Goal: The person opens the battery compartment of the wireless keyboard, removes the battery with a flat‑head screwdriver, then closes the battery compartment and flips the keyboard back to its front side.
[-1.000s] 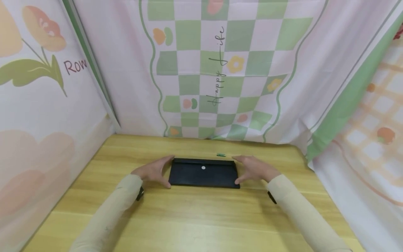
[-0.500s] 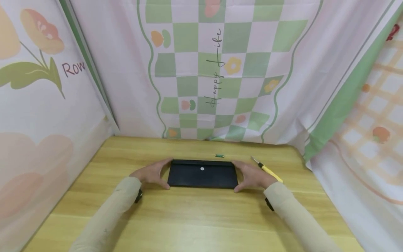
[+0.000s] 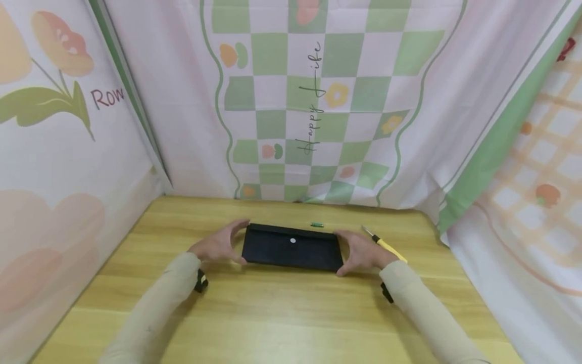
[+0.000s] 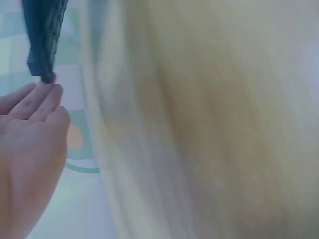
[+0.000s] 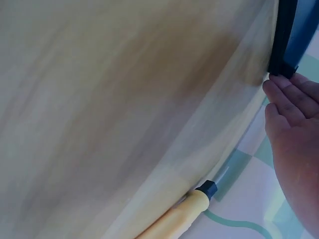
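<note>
A flat black keyboard point(image 3: 277, 251), its smooth back facing up, is between my two hands in the head view. A small white round mark and a raised strip along the far edge show on it. My left hand point(image 3: 219, 244) grips the left end, fingers at the far corner and thumb at the near one. At the right end my right hand point(image 3: 362, 251) holds on in the same way. The left end sits higher than the right. Key-like bumps show along the keyboard's side point(image 4: 46, 37) in the left wrist view.
A small green battery point(image 3: 317, 224) lies behind the keyboard on the wooden table point(image 3: 273, 318). Just beyond my right hand is a screwdriver point(image 3: 389, 248) with a yellow handle. Printed cloth curtains point(image 3: 318, 101) hang at the back and sides.
My right hand has closed in on the keyboard's right end, and the screwdriver has come into sight beside it. The keyboard's left end has since risen with my left hand.
</note>
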